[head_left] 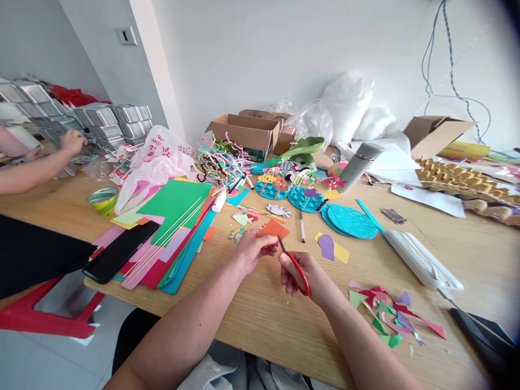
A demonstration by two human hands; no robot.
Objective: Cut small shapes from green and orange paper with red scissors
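Observation:
My left hand (254,250) pinches a small piece of orange paper (273,228) above the wooden table. In my right hand (303,273) is a pair of red-handled scissors (299,271), its blades at the edge of that paper. Just beyond lie a pen (301,226), a pale paper fish cutout (242,218) and a heap of tiny coloured paper bits (236,234). Right of the hands are purple and yellow paper pieces (326,246). Coloured scraps (392,314) are scattered near my right forearm.
A stack of coloured paper (176,197) with a black phone (121,252) lies left. Behind are blue discs with fish cutouts (306,199), pipe cleaners (221,165) and a grey bottle (361,162). A white power strip (422,260) lies right. Another person's hand (73,142) works far left.

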